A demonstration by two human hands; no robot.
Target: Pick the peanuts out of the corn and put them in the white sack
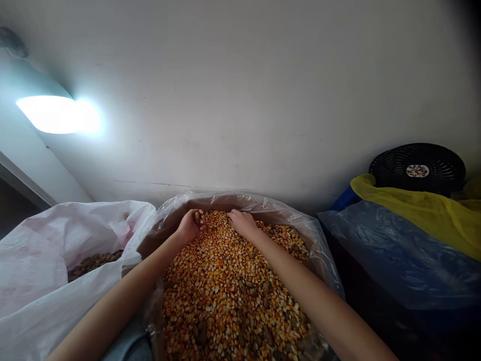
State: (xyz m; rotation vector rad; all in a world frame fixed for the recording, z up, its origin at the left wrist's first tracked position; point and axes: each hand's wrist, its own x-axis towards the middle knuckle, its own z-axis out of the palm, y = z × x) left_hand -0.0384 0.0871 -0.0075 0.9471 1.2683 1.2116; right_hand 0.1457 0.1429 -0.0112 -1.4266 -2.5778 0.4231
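Two bare hands in a heap of dried corn kernels (229, 286)

The kernels fill a clear plastic liner (285, 208) and should feel hard, light and slippery, pouring away unless scooped from beneath with cupped fingers. Brown lumps (266, 335) lie among them. The left hand (191, 226) sits at the heap's far edge, its fingers (198, 219) curled inward; whether they hold a lump, I cannot tell. The right hand (240, 223) lies on the kernels, its fingers slightly curved and holding nothing visible. Beside the liner, a white woven sack (33, 265) holds brown nuts (93, 260). On the other side, a black fan (417, 168) sits behind yellow plastic (424, 213) and a blue plastic sheet (394, 255).
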